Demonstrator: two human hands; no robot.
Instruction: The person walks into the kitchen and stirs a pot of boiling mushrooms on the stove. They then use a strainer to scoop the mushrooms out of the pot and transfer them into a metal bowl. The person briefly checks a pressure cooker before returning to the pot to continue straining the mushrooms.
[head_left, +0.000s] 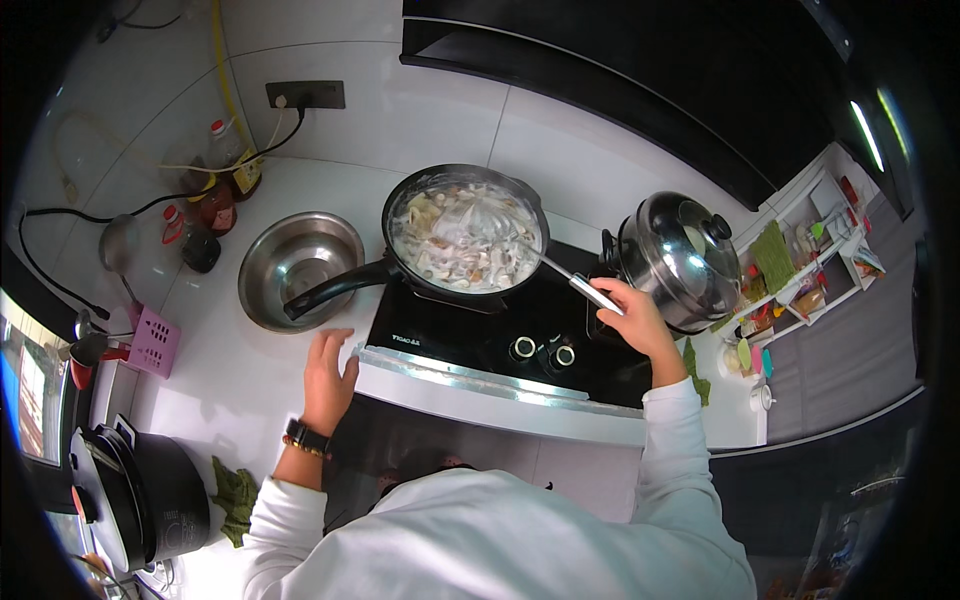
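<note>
On the left burner of the black gas hob (457, 337) stands a black wok (545, 217), full of a steaming, bubbling whitish mix of cut pieces, perhaps mushrooms. My right hand (637, 319) grips the handle of a metal ladle or skimmer (574, 279); its head is down in the food and mostly hidden. My left hand (330, 379) holds nothing, its fingers apart over the counter edge. Just beyond those fingertips, the wok's black handle (337, 289) reaches across a stainless steel bowl (259, 281).
A lidded steel pot (679, 262) occupies the right burner. Several bottles (225, 161) line the left wall, near a pink utensil holder (156, 341). A rice cooker (142, 495) and green cloth (234, 499) are at lower left; a loaded shelf rack (810, 255) is at right.
</note>
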